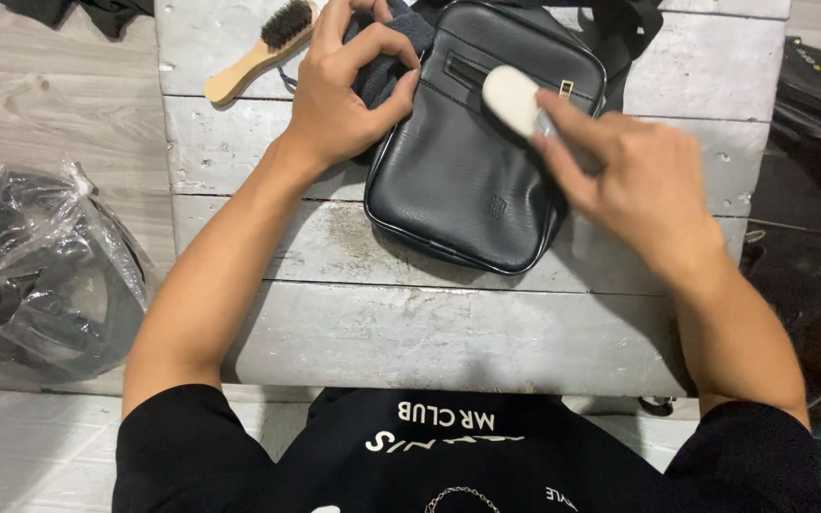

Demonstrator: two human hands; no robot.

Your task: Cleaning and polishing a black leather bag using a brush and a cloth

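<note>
While the left hand (339,95) grips a dark cloth (387,57), the right hand (634,180) grips a half-hidden white pad (510,98) on the bag (458,171).

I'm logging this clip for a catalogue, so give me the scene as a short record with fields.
surface: white plank table
main item: black leather bag, lying flat
left hand: grips a dark cloth at the bag's upper left edge
right hand: presses a white applicator on the bag
nearby: wooden brush on the table; plastic-wrapped black object on the floor
</note>
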